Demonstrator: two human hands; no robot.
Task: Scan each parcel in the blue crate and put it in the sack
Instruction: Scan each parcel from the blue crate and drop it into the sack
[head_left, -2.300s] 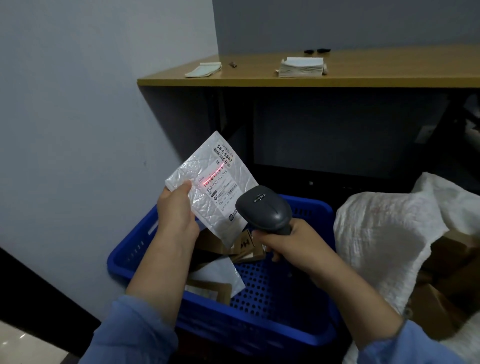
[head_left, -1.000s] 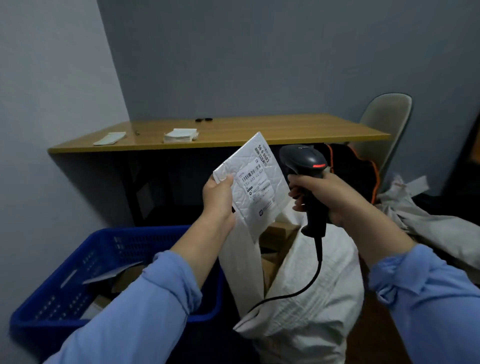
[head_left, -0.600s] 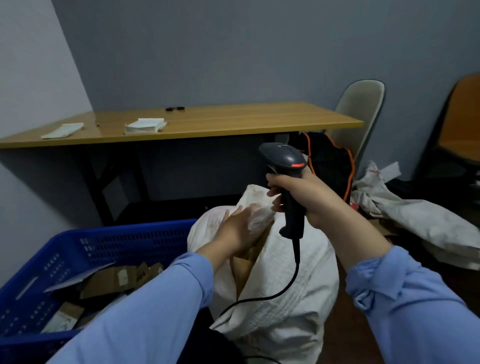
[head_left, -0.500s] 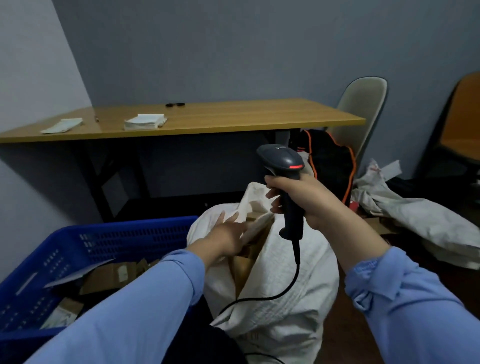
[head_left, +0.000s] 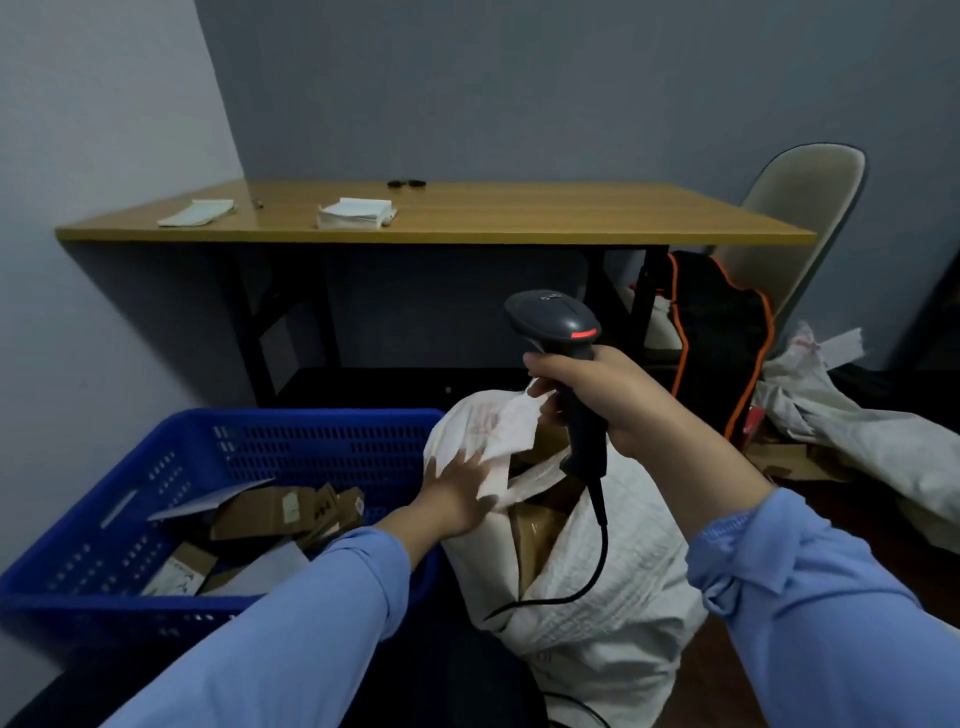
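The blue crate stands at lower left and holds several brown cardboard parcels and white envelopes. To its right is the white woven sack, its mouth open, with brown boxes showing inside. My left hand lies with straight fingers against the sack's left rim and holds nothing. My right hand grips the black barcode scanner above the sack's mouth, and its fingertips also pinch a flap of the sack's edge. The scanner's cable hangs down over the sack.
A wooden table with paper stacks stands behind against the wall. A beige chair and a black bag with orange trim are at the right. More crumpled sacks lie on the floor at far right.
My left hand carried the scanned white mailer from above the crate into the sack and let it go. It is empty at the sack's rim now. The scanner stayed in my right hand.
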